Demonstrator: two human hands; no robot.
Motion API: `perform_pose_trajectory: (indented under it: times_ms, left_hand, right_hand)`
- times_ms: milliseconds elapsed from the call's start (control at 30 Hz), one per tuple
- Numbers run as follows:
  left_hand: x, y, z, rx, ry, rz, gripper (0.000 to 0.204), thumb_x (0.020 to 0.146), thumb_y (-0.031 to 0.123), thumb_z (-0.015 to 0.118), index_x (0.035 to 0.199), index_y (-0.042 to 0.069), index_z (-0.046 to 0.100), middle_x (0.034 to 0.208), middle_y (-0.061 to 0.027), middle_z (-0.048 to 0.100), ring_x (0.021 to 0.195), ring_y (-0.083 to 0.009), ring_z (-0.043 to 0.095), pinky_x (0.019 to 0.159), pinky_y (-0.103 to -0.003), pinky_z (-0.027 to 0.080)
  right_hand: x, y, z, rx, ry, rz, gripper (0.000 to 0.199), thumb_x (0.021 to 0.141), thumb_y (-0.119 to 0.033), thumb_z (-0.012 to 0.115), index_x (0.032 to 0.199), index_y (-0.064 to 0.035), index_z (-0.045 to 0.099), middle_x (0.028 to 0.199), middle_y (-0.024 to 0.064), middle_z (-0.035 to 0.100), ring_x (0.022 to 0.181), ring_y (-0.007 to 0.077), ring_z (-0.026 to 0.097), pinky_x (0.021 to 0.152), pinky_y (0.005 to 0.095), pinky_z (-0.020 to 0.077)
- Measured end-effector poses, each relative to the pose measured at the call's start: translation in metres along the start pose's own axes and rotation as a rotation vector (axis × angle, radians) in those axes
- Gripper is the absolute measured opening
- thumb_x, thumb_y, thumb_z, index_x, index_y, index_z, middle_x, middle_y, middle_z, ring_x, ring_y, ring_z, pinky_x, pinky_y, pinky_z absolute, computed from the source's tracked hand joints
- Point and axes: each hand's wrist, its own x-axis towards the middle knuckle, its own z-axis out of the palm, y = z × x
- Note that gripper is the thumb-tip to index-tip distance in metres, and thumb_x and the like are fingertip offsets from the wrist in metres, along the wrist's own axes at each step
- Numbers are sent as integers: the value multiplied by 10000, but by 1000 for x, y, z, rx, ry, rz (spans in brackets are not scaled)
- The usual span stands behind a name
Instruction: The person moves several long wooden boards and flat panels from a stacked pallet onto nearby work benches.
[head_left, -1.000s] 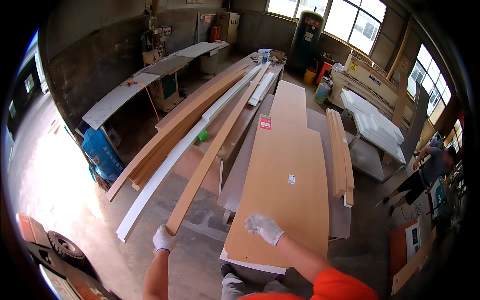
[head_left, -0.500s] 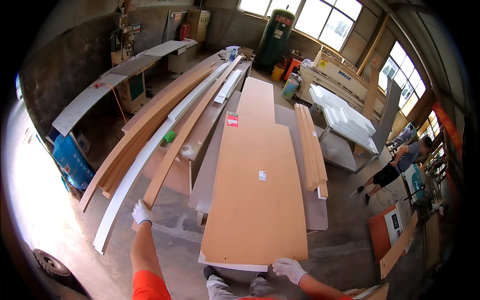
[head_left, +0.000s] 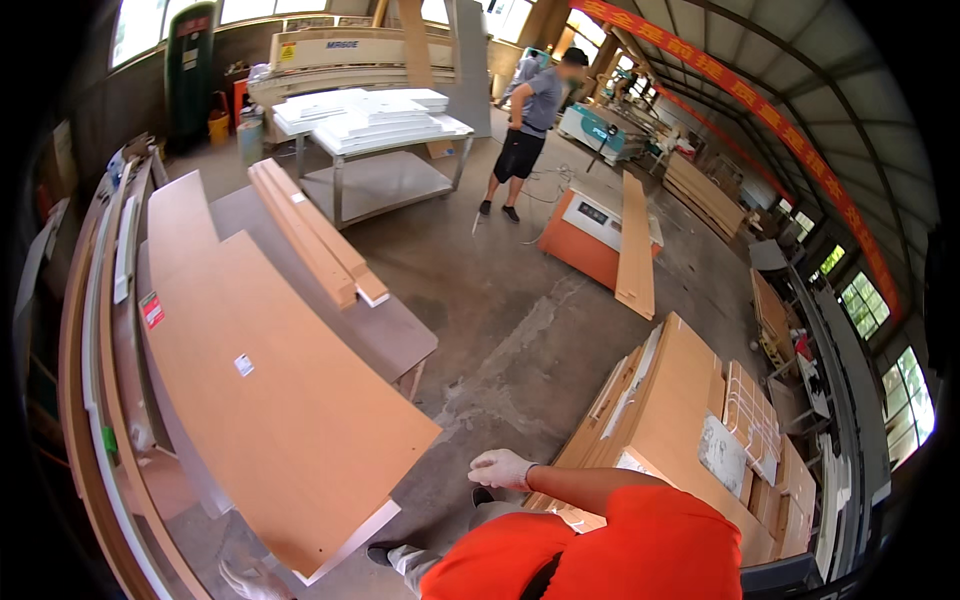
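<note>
My right hand [head_left: 500, 468], in a white glove, hangs over the floor beside the near right corner of a large brown panel [head_left: 290, 400]. Its fingers are loosely bent, with nothing in them, and it stands apart from the panel. At the lower edge my gloved left hand [head_left: 255, 580] is blurred and partly cut off, close to the panel's near left side; its grip does not show clearly. The panel has a stepped far end, a red label and a small white label. A white sheet [head_left: 350, 540] sticks out beneath its near edge. Long brown and white strips [head_left: 95, 400] lie to its left.
Brown strips [head_left: 310, 235] lie on the board right of the panel. A metal table [head_left: 385, 190] holds white panels. Behind it stands a person [head_left: 530, 120]. An orange-and-white machine [head_left: 590, 230] has a board against it. Stacked brown boards [head_left: 670, 410] rise close to my right.
My view has swung to the right, bringing the board stack into sight. My right hand has moved off the panel's near edge. My left hand is now low, near the picture's bottom edge.
</note>
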Motion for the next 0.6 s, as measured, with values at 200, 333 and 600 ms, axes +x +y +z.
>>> perform_pose_trajectory:
  times_ms: [200, 333, 600]
  left_hand:
    - [-44, 215, -35, -271, -131, 205, 624, 899, 321, 786, 1374, -14, 558, 1289, -261, 615, 1196, -426, 589, 1056, -538, 480]
    - [-84, 336, -27, -406, -379, 229, 641, 930, 349, 748, 1408, -33, 557, 1360, -274, 578, 1260, -430, 549, 1115, -525, 425]
    - [-167, 589, 15, -923, -927, 443, 560, 966, 182, 723, 1437, -31, 511, 1424, -221, 558, 1347, -332, 512, 1146, -424, 412]
  right_hand:
    - [3, 98, -89, 182, 125, -110, 401, 882, -303, 780, 1137, 2, 732, 941, 60, 715, 831, 138, 640, 755, 293, 528]
    - [-11, 127, -169, 222, 219, -25, 277, 903, -305, 719, 904, -29, 742, 734, 13, 643, 688, 114, 584, 650, 303, 486]
    - [-11, 185, -335, 220, 598, -59, 593, 885, -384, 743, 1295, 38, 660, 1264, 193, 722, 1183, 268, 697, 1030, 355, 525]
